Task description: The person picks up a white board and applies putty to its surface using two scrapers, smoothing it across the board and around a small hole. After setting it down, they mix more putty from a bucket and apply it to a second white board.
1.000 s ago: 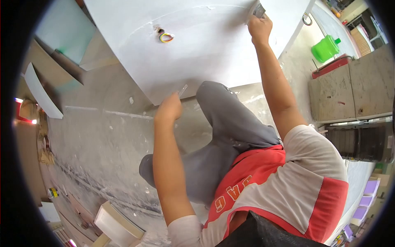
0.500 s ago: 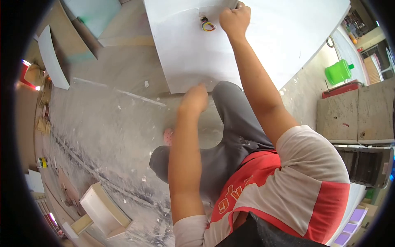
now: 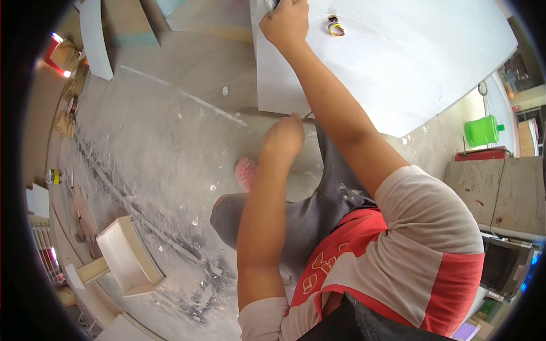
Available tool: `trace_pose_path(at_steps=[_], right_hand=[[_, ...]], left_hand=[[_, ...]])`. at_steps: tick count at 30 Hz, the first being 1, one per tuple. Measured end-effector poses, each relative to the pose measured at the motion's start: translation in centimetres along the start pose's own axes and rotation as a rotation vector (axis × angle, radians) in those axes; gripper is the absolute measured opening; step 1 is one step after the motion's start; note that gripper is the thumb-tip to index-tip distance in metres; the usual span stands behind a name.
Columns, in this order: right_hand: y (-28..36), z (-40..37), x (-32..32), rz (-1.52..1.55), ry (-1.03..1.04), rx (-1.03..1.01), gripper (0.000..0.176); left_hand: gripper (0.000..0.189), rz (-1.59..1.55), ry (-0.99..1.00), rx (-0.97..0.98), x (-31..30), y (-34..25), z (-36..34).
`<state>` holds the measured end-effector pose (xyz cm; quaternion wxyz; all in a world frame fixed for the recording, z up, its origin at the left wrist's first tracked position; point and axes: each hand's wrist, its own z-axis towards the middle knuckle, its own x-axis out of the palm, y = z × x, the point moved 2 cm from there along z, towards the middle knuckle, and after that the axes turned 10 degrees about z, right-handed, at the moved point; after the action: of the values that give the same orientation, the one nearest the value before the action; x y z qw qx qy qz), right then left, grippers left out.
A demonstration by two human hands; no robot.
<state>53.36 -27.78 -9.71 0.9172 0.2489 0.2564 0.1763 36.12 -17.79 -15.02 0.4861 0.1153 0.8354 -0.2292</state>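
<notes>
A large white panel (image 3: 387, 74) fills the top of the view, with coloured wires (image 3: 336, 29) coming out of a hole in it. My right hand (image 3: 286, 24) is closed at the panel's upper left edge, around a greyish tool whose kind I cannot make out; only a small part shows at the frame's top. Just below the panel's lower edge is my left hand (image 3: 286, 135), its fingers closed. A thin pale sliver sticks out beside its fingertips; what it belongs to is hidden.
The dusty concrete floor (image 3: 165, 136) has white spots. A pink clog (image 3: 246, 173) is on my foot. To the left lies a white open box-like piece (image 3: 128, 256); boards (image 3: 95, 40) lean at upper left. On the right are a green water jug (image 3: 482, 131) and a worn cabinet (image 3: 475, 184).
My right hand has moved left across the panel, from right of the wires to the panel's left edge. The whole view has shifted, with the panel now farther right. My left hand stays low.
</notes>
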Motion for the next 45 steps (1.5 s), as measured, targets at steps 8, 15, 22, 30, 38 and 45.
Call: trace_pose_path(at_steps=[8,15,22,30,38,45], right_hand=[[2.0,-4.1,4.4,-0.188,0.300,-0.080,0.019],[-0.2,-1.7,-1.0,0.292,0.370,0.064,0.024],[-14.9,-2.3,-24.0,0.637,-0.076,0.476,0.026],[-34.3,-12.6,-42.8,1.063,-0.880,0.963,0.028],[-39.3,-11.8,-42.7,0.799,-1.132,1.083,0.030],[-36.9,-10.1,-41.0,0.246,-0.700,0.978,0.025]], left_hand=[[0.037,-0.043,-0.029,-0.063,0.0,1.9,-1.7],[0.035,-0.001,-0.036,-0.020,1.3,2.3,-0.8],[0.037,0.160,0.032,0.050,0.6,-1.0,1.1],[0.044,0.163,0.049,0.122,2.7,-3.9,1.6],[0.051,0.155,0.108,0.012,5.3,-2.3,-0.6],[0.050,0.151,0.151,-0.044,4.7,-4.0,-0.1]])
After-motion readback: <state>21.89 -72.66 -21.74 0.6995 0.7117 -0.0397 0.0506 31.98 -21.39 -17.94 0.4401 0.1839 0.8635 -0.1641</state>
